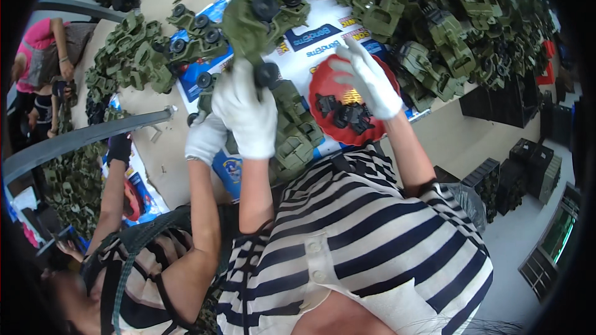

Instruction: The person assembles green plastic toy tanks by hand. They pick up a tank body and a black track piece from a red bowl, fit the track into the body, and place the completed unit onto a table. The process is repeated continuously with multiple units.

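My left hand (249, 115), in a white glove and smeared by motion, grips a green toy military vehicle (241, 25) with black wheels, tilted up above the work surface. Over a red scalloped bowl (321, 125) hovers my right hand (371, 84), also white-gloved, its fingers apart and nothing in them. Small black plastic parts (354, 118) lie in the bowl, with a patch of yellow beside them. Below my left hand, more green vehicle bodies (297, 130) rest on a printed white and blue sheet (315, 15).
Green toy vehicles (434, 31) are heaped at the far right, and another pile (133, 56) lies at the left. A co-worker's gloved hand (208, 139) is right beside my left hand. A grey metal bar (93, 142) juts in from the left. Dark crates (528, 161) stand at the right.
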The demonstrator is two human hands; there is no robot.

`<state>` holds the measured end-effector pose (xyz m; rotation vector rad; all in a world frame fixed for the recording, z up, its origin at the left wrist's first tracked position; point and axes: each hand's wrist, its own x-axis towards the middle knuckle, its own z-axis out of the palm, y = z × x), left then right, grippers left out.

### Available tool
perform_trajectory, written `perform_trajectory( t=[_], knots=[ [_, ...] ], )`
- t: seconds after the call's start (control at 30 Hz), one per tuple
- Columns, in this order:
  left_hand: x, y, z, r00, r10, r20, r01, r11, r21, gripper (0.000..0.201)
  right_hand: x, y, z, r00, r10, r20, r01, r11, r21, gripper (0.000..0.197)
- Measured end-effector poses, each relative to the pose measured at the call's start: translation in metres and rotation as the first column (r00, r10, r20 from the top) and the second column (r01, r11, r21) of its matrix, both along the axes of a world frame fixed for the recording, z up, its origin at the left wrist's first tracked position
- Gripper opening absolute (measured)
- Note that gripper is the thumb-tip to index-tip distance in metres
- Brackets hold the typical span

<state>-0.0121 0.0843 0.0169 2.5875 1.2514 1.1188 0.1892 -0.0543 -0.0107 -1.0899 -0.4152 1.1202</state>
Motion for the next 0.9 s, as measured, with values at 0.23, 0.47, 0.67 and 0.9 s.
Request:
perform_trajectory(
  t=[0.23, 0.47, 0.67, 0.9],
  knots=[
    [-0.010, -0.103, 0.007, 0.927, -0.363, -0.092, 0.367, 0.930, 0.030, 0.066, 0.005, 0.048, 0.014, 0.920, 0.263, -0.290, -0.252, 0.965, 0.077, 0.043],
    [-0.005, -0.098, 0.035, 0.591, 0.215, 0.777, 0.698, 0.347, -0.627, 0.070, -0.052, 0.007, 0.019, 0.893, 0.090, -0.440, -0.140, 0.987, -0.081, 0.043],
    [-0.046, -0.080, 0.016, 0.508, 0.535, 0.675, 0.837, -0.120, -0.535, 0.039, 0.002, -0.006, 0.003, 0.395, 0.328, 0.858, 0.200, 0.881, -0.429, 0.055],
    [-0.060, -0.081, 0.007, 0.544, 0.558, 0.627, 0.763, -0.019, -0.646, 0.062, 0.040, -0.052, -0.053, 0.174, 0.779, 0.603, 0.322, 0.534, -0.782, 0.053]
  ],
)
